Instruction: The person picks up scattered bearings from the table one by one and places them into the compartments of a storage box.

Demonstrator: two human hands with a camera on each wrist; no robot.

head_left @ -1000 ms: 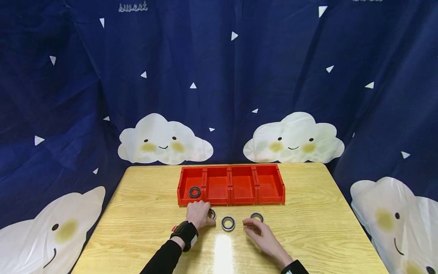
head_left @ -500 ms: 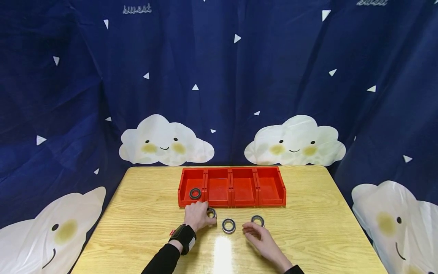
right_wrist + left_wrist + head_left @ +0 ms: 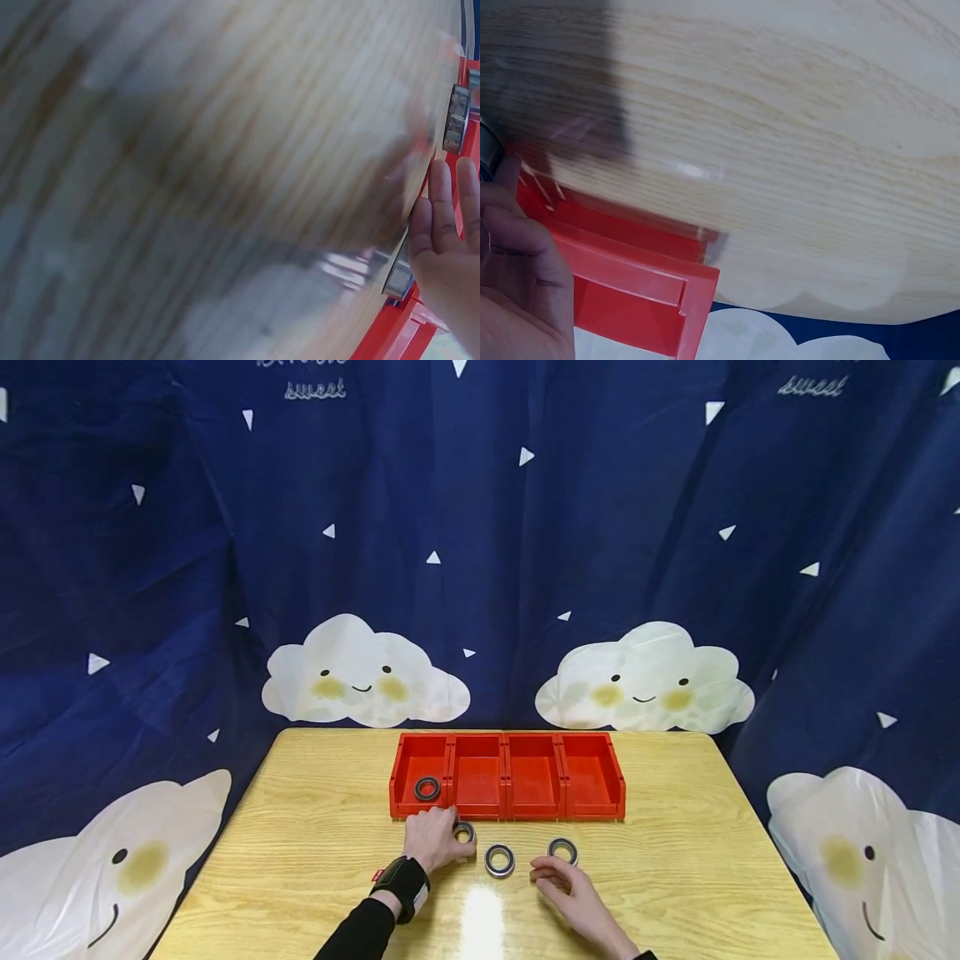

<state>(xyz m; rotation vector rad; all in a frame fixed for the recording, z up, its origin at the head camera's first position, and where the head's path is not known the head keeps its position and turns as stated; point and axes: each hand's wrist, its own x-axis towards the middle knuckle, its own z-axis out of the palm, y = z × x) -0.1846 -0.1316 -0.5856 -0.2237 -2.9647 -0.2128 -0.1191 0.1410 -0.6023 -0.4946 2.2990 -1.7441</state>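
Observation:
My left hand (image 3: 431, 841) pinches a ball bearing (image 3: 464, 832) between thumb and fingers, in front of the red bins. Its dark edge also shows beside the fingers in the left wrist view. A second bearing (image 3: 499, 862), a silver ring with dark seals, lies flat on the table between my hands. My right hand (image 3: 573, 896) holds nothing, its fingers loosely extended in the right wrist view. The fingers overlap the near edge of a third bearing (image 3: 562, 850) in the head view. Another bearing (image 3: 427, 789) lies in the leftmost bin.
Four-sided red bins (image 3: 508, 807) stand joined in a row at the back of the wooden table (image 3: 330, 793). Their low front walls face me. Behind the table hangs a dark blue curtain (image 3: 495, 568) with white clouds.
The head view has tilted up slightly, so the table sits lower in it. The left hand stays at its bearing and the right hand remains near the right-hand bearing.

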